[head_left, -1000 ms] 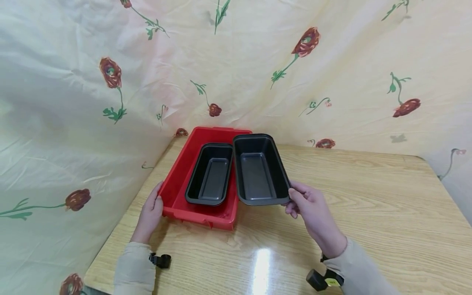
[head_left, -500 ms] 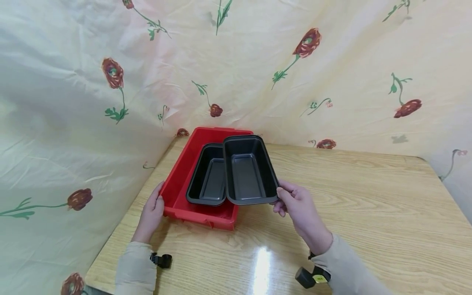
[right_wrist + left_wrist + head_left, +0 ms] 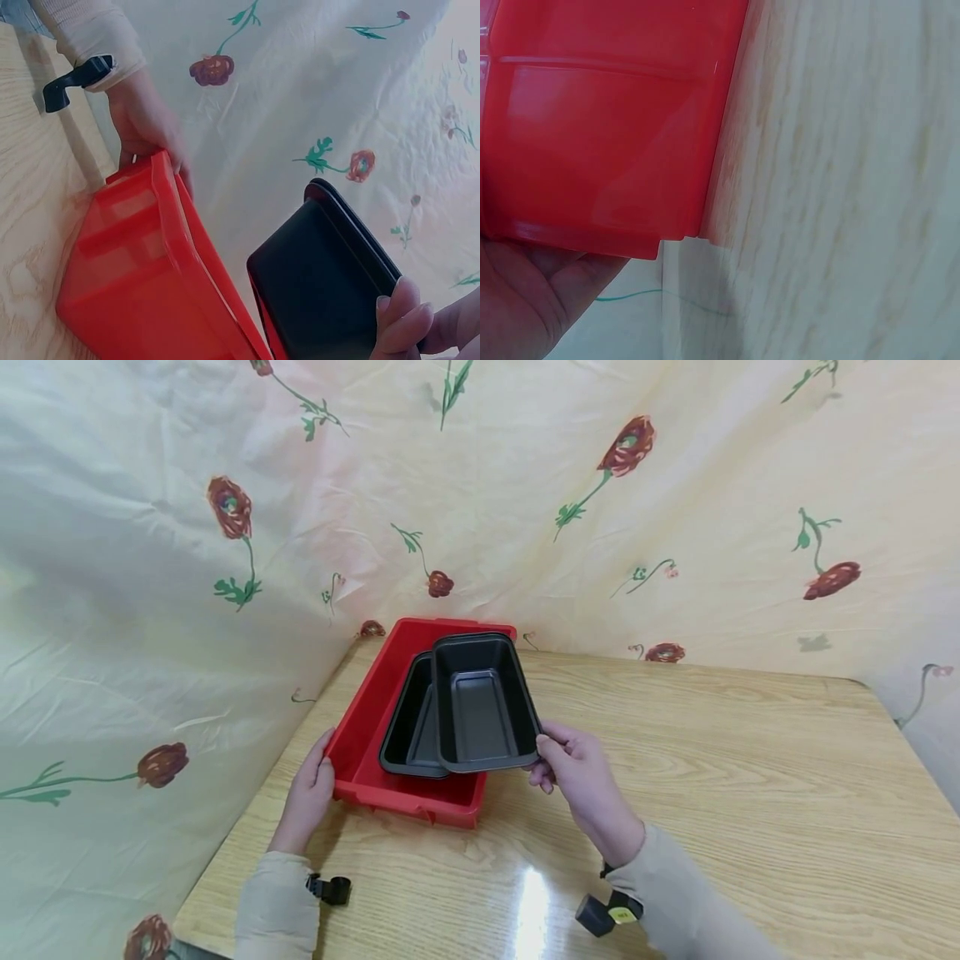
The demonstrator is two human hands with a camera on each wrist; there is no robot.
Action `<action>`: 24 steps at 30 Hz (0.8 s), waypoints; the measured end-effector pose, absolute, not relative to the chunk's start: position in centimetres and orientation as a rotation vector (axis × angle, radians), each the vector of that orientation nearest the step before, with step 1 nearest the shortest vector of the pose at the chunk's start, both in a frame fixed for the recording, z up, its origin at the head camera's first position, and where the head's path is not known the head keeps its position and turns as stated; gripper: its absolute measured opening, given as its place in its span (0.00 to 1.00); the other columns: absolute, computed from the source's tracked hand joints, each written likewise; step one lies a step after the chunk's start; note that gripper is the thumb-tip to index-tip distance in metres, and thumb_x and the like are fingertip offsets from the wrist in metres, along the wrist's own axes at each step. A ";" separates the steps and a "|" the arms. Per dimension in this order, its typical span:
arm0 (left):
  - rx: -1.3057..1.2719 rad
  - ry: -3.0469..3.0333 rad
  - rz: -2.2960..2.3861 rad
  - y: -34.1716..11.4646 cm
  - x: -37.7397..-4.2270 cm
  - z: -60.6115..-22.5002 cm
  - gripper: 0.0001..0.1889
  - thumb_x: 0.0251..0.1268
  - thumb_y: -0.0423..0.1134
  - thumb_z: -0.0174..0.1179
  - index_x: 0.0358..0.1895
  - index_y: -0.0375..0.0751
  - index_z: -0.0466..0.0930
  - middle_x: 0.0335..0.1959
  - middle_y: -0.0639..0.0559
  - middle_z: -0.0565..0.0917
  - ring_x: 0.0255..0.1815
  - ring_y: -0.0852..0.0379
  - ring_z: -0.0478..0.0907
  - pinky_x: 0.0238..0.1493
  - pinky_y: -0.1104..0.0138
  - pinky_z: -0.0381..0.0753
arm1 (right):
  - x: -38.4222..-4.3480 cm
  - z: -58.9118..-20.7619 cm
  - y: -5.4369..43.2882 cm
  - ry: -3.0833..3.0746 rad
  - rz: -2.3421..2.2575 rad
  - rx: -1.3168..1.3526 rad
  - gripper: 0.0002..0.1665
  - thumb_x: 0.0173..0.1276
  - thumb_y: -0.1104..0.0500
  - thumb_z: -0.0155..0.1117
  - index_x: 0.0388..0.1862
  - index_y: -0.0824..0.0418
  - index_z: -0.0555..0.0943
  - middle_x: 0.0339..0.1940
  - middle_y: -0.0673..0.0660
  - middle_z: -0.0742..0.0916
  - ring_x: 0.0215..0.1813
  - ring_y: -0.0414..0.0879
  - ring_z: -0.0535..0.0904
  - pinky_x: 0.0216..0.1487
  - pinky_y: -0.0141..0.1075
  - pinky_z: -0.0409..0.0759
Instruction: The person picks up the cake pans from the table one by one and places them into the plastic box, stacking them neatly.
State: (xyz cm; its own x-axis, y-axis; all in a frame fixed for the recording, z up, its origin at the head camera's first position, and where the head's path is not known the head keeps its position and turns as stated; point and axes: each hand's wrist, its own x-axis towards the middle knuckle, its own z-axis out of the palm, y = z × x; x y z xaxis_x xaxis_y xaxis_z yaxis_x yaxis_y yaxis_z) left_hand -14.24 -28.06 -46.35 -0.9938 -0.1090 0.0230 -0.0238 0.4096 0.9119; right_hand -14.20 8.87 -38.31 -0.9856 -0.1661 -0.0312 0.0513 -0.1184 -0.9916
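In the head view my right hand (image 3: 588, 785) pinches the near right corner of a black loaf pan (image 3: 480, 718), thumb on the rim. This pan hangs tilted over the red plastic bin (image 3: 366, 727). A second black loaf pan (image 3: 422, 739) lies inside the bin, its right side hidden by the held one. My left hand (image 3: 307, 789) grips the bin's near left corner. In the right wrist view the held pan's dark underside (image 3: 330, 277) shows above the bin's rim. The left wrist view shows the bin's red wall (image 3: 592, 142) beside my palm.
The bin stands on a wooden table (image 3: 712, 760), whose surface stretches away to the right. A flowered cloth (image 3: 525, 527) hangs close behind the table and along its left side. Each wrist carries a small black camera (image 3: 330, 889).
My right hand has carried its loaf pan leftward, from the bin's right edge to above the bin, covering more of the pan inside. My left hand and the bin have stayed put.
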 end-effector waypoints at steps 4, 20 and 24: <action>0.124 -2.570 -1.660 -28.1 -14.4 -46.4 0.28 0.78 0.38 0.33 0.78 0.54 0.50 0.76 0.42 0.57 0.70 0.39 0.60 0.66 0.44 0.65 | -14.5 -38.4 8.1 1.985 -2.231 -0.118 0.21 0.76 0.67 0.45 0.63 0.72 0.74 0.26 0.62 0.85 0.20 0.42 0.77 0.21 0.28 0.73; 0.134 -2.569 -1.650 -28.0 -14.4 -46.4 0.28 0.78 0.37 0.33 0.78 0.53 0.50 0.75 0.42 0.57 0.69 0.39 0.61 0.65 0.45 0.67 | -15.3 -39.1 5.0 1.941 -2.287 -0.128 0.20 0.73 0.70 0.45 0.59 0.77 0.74 0.23 0.58 0.85 0.17 0.39 0.76 0.19 0.26 0.71; 0.137 -2.571 -1.648 -28.0 -14.4 -46.4 0.28 0.78 0.37 0.33 0.78 0.53 0.50 0.75 0.42 0.57 0.69 0.39 0.61 0.65 0.45 0.66 | -15.4 -39.4 4.2 1.902 -2.293 -0.112 0.22 0.73 0.70 0.44 0.62 0.76 0.73 0.24 0.58 0.85 0.17 0.39 0.76 0.19 0.26 0.71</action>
State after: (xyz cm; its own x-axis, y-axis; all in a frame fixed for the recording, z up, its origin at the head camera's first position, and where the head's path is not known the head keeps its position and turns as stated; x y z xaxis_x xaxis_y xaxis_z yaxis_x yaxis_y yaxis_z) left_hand -14.39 -28.05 -46.44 -0.9924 -0.1210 0.0229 -0.0297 0.4159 0.9089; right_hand -15.41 4.25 -39.44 -0.9844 -0.1702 -0.0439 0.0746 -0.1783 -0.9811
